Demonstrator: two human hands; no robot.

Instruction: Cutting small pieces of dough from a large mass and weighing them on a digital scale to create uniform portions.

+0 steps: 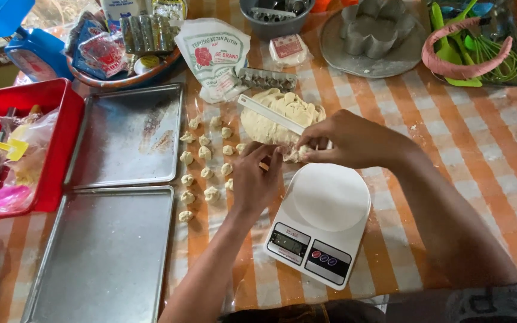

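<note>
Dough (273,119), a pale soft mound on the counter (462,137) behind the white kitchen scale (321,224), looks light, tacky and easily torn. Right hand (348,140) and left hand (257,179) pinch a small dough piece (297,154) between fingertips; gentle pinching suits it.

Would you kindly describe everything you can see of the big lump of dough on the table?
The big lump of dough is pale cream, soft-looking and irregular, with folds and torn edges on top. It lies on the floured clear sheet over the orange checked tablecloth, just beyond the white kitchen scale. A white plastic scraper rests slantwise across it. The right hand pinches at its near edge, and the left hand is close below. Small dough pieces lie to its left.
</note>
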